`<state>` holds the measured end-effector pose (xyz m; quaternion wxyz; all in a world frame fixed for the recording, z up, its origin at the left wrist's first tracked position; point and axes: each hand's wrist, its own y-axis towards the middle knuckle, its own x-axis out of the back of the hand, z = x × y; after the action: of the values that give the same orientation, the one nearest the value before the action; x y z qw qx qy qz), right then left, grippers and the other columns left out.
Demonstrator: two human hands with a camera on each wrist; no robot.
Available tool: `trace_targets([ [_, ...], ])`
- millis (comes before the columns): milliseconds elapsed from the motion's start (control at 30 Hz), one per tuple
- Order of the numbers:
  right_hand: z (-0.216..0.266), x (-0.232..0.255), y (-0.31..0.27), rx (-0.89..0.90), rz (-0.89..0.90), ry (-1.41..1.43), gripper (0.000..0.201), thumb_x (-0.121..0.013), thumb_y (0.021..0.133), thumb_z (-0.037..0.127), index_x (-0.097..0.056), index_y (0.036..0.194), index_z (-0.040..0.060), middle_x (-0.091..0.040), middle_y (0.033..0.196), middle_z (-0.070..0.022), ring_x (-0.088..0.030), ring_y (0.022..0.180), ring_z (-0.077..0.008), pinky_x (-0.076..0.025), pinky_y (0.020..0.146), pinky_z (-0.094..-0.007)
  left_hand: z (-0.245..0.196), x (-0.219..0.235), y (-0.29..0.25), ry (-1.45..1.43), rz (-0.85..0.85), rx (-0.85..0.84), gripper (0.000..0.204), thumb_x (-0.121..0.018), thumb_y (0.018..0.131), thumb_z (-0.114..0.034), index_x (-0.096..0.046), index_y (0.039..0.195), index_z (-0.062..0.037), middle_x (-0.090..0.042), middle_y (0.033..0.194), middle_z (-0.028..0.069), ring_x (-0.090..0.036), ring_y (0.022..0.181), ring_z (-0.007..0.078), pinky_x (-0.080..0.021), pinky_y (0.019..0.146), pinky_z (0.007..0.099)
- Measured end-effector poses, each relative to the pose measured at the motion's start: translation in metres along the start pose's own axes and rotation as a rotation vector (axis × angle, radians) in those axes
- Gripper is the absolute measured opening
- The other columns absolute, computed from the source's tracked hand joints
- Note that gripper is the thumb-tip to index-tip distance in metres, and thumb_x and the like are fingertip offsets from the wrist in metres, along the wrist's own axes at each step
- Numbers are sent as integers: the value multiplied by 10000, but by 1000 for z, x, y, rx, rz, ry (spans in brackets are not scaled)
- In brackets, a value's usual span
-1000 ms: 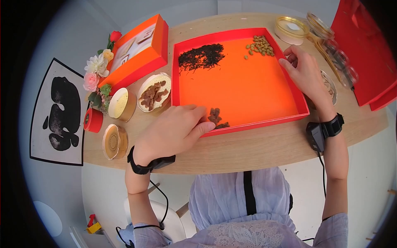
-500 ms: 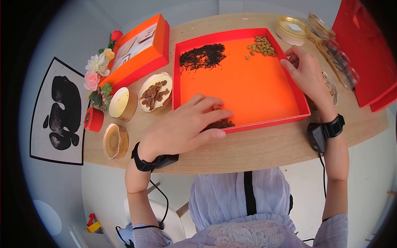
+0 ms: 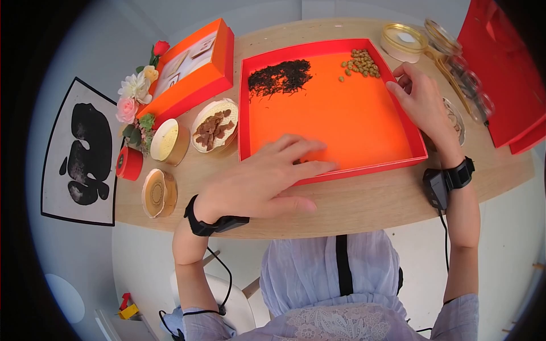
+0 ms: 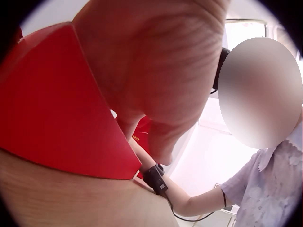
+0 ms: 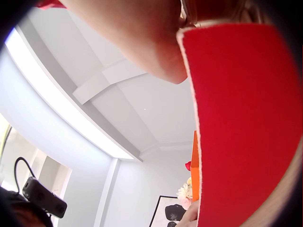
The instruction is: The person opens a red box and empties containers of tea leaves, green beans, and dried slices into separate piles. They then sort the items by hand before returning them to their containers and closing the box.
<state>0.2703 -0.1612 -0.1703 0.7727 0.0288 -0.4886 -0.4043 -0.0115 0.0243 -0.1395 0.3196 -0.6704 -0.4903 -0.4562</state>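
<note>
A shallow red tray with an orange floor [image 3: 347, 122] lies on the table. My left hand [image 3: 250, 182] reaches over its front wall, fingers stretched low above the floor and thumb outside the wall. It hides most of some dark brown dried pieces [image 3: 297, 162] at the front. At the right wall, my right hand [image 3: 424, 102] rests, loosely bent, thumb and index fingertips at the rim. Dark, thin strands like tea leaves [image 3: 281, 77] lie at the back left, green-brown round pellets [image 3: 364, 62] at the back right. The tray's outer red wall [image 4: 57, 104] fills the left wrist view.
Left of the tray stand a bowl of brown flakes [image 3: 215, 129], two gold cups [image 3: 169, 142] [image 3: 162, 196], a small red container [image 3: 129, 163], flowers [image 3: 135, 88] and an orange box [image 3: 185, 68]. Gold-rimmed jar [image 3: 404, 42], wooden tongs [image 3: 452, 77] and red bag [image 3: 503, 74] stand right.
My left hand has slid rightward along the tray's front wall, its fingers spreading out and covering the brown pieces that showed before. My right hand keeps its place at the right rim.
</note>
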Motion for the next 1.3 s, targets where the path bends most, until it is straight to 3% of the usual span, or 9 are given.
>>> trace_targets([
  [233, -1, -1, 1, -5, 4, -3, 231, -704, 909, 175, -635, 1019, -16, -689, 788, -172, -670, 715, -312, -520, 680, -421, 0, 6, 1, -53, 44, 34, 577, -732, 892, -425, -623, 1277, -10, -535, 1407, 162, -466, 1321, 346, -452, 1070, 417],
  [300, -2, 0, 0, 5, -2, -3, 231, -705, 910, 176, -634, 1017, -16, -689, 789, -173, -671, 715, -313, -519, 678, -422, -2, 14, 0, -143, 137, 158, 545, -741, 889, -417, -644, 1208, 14, -571, 1356, 149, -510, 1279, 334, -462, 1041, 404],
  [433, -1, -1, 0, -6, 5, 10, 231, -705, 912, 179, -631, 1010, -17, -691, 798, -177, -673, 721, -314, -519, 682, -425, 2, 21, -4, -178, 178, 219, 495, -726, 908, -394, -652, 1179, 14, -596, 1298, 152, -550, 1227, 338, -464, 1027, 403],
  [500, 0, 0, 0, -12, 8, 12, 230, -705, 913, 179, -630, 1007, -18, -693, 802, -179, -674, 724, -315, -520, 684, -425, 7, 19, -8, -174, -9, 220, 491, -708, 926, -392, -645, 1217, -1, -577, 1315, 158, -564, 1204, 340, -466, 1023, 395],
  [600, 1, 0, 0, -4, 8, 6, 230, -706, 912, 175, -629, 1001, -22, -695, 809, -186, -678, 730, -316, -523, 688, -424, 3, 20, -11, -162, -87, 315, 511, -682, 945, -416, -632, 1259, -16, -563, 1297, 159, -577, 1192, 330, -474, 1010, 391],
  [833, 0, 1, 0, -15, 20, 13, 242, -710, 911, 176, -625, 1006, -30, -694, 818, -198, -675, 739, -328, -521, 693, -432, -10, 17, -8, -82, 89, 337, 545, -669, 949, -451, -623, 1281, -22, -558, 1184, 144, -609, 1108, 309, -516, 914, 382],
  [1000, 0, 0, 1, -13, 20, 14, 242, -708, 914, 177, -625, 1009, -29, -693, 817, -197, -675, 740, -326, -520, 692, -432, 4, 13, -12, -169, 93, 209, 453, -679, 957, -380, -647, 1208, -4, -570, 1117, 134, -616, 990, 281, -514, 827, 376],
  [1100, 0, 0, 1, -29, 22, 24, 242, -706, 915, 177, -624, 1015, -28, -693, 819, -197, -672, 742, -332, -518, 693, -436, 9, 18, -9, -290, 148, 265, 416, -678, 959, -359, -663, 1159, 6, -571, 1088, 123, -604, 945, 271, -503, 799, 363],
  [1300, -1, 1, 0, -9, 20, 12, 240, -703, 916, 178, -625, 1020, -23, -694, 818, -195, -672, 742, -331, -518, 692, -434, 19, 17, -9, -413, 122, 214, 277, -618, 995, -220, -685, 1098, 29, -580, 1045, 116, -595, 934, 261, -482, 826, 349],
])
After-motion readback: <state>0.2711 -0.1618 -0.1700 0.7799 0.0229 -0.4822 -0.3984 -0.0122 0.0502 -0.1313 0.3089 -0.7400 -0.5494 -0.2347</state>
